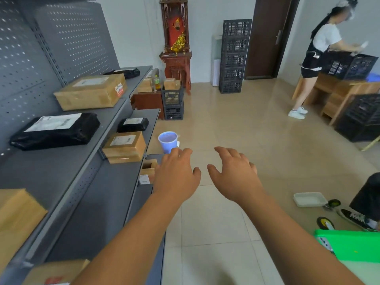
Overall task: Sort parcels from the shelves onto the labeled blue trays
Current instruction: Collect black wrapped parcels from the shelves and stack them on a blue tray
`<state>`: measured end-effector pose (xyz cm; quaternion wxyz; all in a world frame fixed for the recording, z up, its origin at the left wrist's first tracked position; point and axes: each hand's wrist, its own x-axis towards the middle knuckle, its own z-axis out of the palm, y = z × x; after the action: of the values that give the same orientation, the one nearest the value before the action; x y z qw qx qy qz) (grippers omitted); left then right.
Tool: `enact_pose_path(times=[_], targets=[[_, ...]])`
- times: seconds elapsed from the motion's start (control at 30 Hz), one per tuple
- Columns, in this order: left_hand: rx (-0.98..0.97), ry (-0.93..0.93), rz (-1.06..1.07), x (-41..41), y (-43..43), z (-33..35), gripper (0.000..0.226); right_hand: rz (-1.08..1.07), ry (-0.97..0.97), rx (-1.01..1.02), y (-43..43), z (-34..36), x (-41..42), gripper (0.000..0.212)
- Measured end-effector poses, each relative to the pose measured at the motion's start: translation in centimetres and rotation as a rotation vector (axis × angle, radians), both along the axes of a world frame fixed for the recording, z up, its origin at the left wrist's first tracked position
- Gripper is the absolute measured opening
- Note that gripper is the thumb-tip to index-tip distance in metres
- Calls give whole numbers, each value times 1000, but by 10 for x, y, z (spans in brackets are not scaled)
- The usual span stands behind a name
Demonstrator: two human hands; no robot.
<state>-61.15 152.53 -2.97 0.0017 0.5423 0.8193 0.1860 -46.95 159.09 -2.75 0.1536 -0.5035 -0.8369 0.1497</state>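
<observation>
Head view: empty hands beside shelves

My left hand [176, 173] and right hand [234, 174] hover above the floor, fingers loosely spread, gripping nothing. Left, a cardboard parcel [124, 146] lies on the grey shelf [115, 182]; beyond, a black-bagged parcel [133, 124].

Box at left edge [16, 212]: cut off by the frame, so only part of its top and one side shows
Box at bottom edge [55, 271]: cropped below, its right end behind the left forearm [127, 233]
Parcel labels [53, 122]: print too small to read
Blue cup [167, 139]: part of the base hidden behind the left hand [176, 175]
Green item [349, 245]: runs off the right edge — kind unclear
</observation>
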Motion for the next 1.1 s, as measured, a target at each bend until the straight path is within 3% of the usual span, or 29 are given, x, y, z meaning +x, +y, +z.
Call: enact_pose_path(times=[0.47,1.1], targets=[[53,-31,291,-101,189,7,38,280,122,26,232,16,-128,51],[116,69,715,-314,184,36,49,755,325,-103,258,29,-403,47]])
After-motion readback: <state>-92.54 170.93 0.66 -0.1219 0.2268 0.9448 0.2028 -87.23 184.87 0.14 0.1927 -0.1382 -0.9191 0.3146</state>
